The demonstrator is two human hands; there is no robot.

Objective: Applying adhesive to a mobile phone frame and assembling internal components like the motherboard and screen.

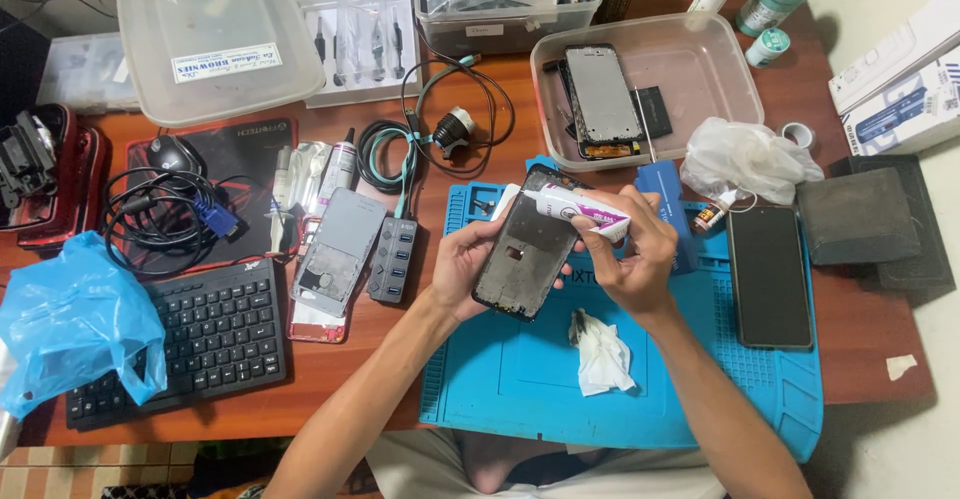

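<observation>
Phone frame (527, 254) looks thin, light, prob. fragile; left hand (462, 264) grips its 9 o'clock edge, best place. Right hand (630, 249) is closed round soft glue tube (580, 209), nozzle toward 10 o'clock.

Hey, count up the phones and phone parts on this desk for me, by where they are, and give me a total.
In the left hand: 1 dark phone frame, with the right hand holding a small tube over it
On the blue mat: 1 black phone
In the clear tray: 1 phone screen
Beside the keyboard: 1 grey phone back
Total: 4
</observation>
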